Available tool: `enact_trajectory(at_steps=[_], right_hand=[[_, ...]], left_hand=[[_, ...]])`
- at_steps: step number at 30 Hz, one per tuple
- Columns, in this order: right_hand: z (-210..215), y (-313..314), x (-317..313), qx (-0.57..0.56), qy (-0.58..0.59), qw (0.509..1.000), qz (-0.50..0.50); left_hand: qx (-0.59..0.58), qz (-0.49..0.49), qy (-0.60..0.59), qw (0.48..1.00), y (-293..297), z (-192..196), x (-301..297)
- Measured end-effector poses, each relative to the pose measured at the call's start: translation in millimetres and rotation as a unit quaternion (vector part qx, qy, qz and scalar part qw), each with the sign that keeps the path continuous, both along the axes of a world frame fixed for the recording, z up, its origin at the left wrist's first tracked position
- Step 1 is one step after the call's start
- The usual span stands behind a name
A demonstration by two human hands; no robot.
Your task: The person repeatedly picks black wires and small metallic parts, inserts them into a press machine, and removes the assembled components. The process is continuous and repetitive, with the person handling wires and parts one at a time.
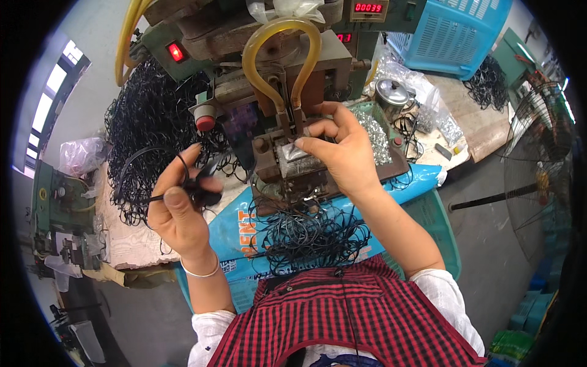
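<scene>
Out to the left of the press, my left hand point(174, 217) is closed round a thin black cable point(206, 194); its end is smeared by motion, and a loop of it stands above the wrist. My right hand point(350, 153) is at the bench press's die block point(293, 166), thumb and index finger pinched together just below the press head. Whatever lies between those fingertips is too small or hidden to tell. A tangle of black cables point(309, 238) lies in front of the press, on a blue plastic sack point(235, 229) across my lap.
A large heap of black cables point(153, 116) fills the bench's left side. Small silver metal pieces lie in a tray point(390, 116) right of the press. Behind them are a lidded metal pot point(392, 93) and a blue basket point(449, 37). A floor fan point(538, 177) stands at right.
</scene>
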State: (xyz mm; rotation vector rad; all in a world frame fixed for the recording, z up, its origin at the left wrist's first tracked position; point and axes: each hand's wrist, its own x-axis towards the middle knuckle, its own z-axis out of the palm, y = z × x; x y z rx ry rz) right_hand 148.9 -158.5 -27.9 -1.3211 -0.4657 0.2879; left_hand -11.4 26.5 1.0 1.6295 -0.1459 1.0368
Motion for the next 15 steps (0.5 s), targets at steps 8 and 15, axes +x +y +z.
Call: enact_trajectory(at_steps=[8,15], right_hand=[[1.7,-11.3,-18.6,-0.001,-0.072,0.997,-0.002],[-94.7,-89.5,40.8,-0.497,-0.385,0.734,-0.257]], left_hand=[[-0.036,0.047,0.084,0.995,-15.2,22.8,25.7],[-0.292,-0.324,0.488,0.756,-70.0,13.3,19.7]])
